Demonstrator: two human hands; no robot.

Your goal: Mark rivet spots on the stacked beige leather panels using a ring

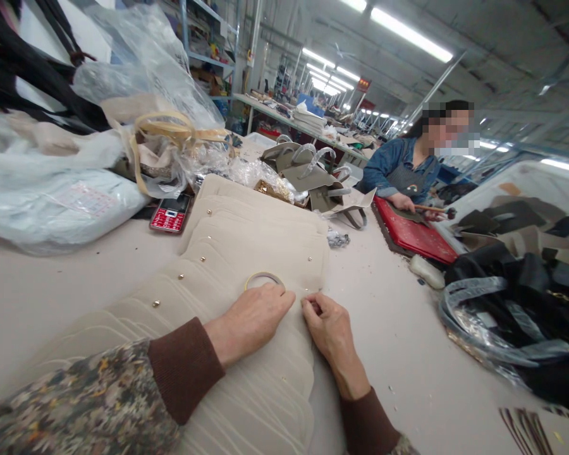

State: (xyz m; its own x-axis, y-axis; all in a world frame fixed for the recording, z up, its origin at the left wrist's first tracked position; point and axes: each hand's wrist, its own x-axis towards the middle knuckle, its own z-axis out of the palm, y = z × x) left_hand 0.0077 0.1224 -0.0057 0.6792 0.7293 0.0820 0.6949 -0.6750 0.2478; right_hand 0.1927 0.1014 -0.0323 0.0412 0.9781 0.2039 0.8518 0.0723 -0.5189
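Overlapping beige panels [260, 230] with small gold-coloured metal studs [156, 304] lie spread in a long stack in front of me. My left hand [249, 319] is closed over the near side of a thin roll of tape [264, 274], its fingertips pointing right. Close by, at the right edge of the stack, my right hand [332, 325] has thumb and forefinger pinched together. Whatever is between those fingers is too small to make out. A narrow gap separates the two hands.
A red phone [171, 213] and plastic-wrapped bundles [61, 202] sit left. Bag pieces with clear-wrapped handles [308, 167] lie behind the stack. Across the table, a person [398, 167] holds a wooden-handled tool [431, 208] over a red board [420, 237]. Black bags [521, 303] are right.
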